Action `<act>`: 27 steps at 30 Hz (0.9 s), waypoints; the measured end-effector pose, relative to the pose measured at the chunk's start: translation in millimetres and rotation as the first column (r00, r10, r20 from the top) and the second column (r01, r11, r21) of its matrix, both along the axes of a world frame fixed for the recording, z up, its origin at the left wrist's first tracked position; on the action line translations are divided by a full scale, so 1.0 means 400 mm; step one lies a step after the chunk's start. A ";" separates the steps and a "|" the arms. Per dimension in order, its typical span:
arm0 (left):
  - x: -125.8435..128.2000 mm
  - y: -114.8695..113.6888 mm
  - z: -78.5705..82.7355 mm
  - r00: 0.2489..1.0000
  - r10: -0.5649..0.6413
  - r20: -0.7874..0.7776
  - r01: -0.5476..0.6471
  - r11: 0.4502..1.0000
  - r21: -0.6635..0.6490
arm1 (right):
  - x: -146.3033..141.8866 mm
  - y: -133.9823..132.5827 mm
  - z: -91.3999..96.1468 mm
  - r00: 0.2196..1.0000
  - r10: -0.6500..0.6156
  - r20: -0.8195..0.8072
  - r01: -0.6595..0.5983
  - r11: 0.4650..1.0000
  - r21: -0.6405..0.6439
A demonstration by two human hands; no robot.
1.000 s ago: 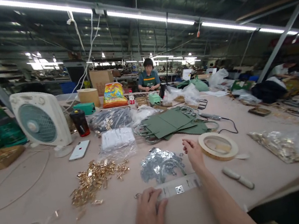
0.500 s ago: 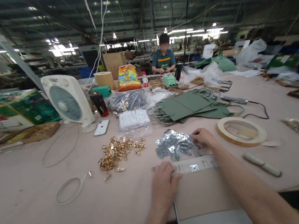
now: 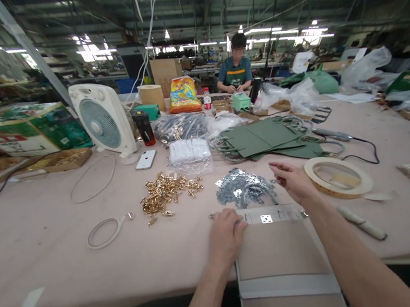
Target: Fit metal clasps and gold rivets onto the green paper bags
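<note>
My left hand (image 3: 225,237) is closed over the upper left corner of a flat beige and grey bag panel (image 3: 280,254), its thumb on the pale top strip. A square silver plate with holes (image 3: 266,219) lies in the middle of that strip. Beyond the panel's top edge, a grey looped handle (image 3: 255,187) arches against a heap of small silver metal plates (image 3: 230,186). Just right of the heap is my right hand (image 3: 293,183), its thumb and fingers pinched together; whatever is between the fingertips is too small to make out.
Gold-coloured metal fittings (image 3: 166,192) lie in a pile on the left, near a coiled strap (image 3: 103,234). A tape roll (image 3: 313,184) sits beside my right forearm. Green bag pieces (image 3: 265,135), a phone (image 3: 146,159) and a fan (image 3: 100,121) stand farther back. Another person (image 3: 235,71) sits opposite.
My right hand has drawn back from the edge of the silver plate heap, slightly toward the right. The left hand stays on the panel. The camera view has shifted.
</note>
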State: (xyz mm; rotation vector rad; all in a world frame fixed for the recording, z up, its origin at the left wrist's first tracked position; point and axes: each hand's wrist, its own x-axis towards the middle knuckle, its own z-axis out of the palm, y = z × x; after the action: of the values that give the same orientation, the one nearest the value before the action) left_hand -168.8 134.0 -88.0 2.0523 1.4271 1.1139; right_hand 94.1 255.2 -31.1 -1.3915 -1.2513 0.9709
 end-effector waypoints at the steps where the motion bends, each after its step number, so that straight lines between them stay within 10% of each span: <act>1: 0.000 -0.001 0.001 1.000 0.000 0.003 0.000 1.000 0.004 | -0.024 -0.026 0.012 0.996 0.075 -0.041 -0.076 0.997 -0.014; 8: 0.000 -0.011 0.000 0.999 0.025 -0.021 -0.024 1.000 0.016 | -0.196 -0.177 0.002 0.908 0.417 -0.041 -0.419 0.898 -0.135; 27: -0.008 -0.010 -0.014 0.996 0.058 0.068 -0.057 0.998 -0.025 | -0.215 -0.207 -0.024 0.781 0.549 0.297 -0.514 0.836 -0.192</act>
State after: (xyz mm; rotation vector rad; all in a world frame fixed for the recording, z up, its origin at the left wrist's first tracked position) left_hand -172.2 130.1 -93.7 1.9494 1.4668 1.1745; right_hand 8.3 172.4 -40.9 -1.3425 -1.9574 1.2174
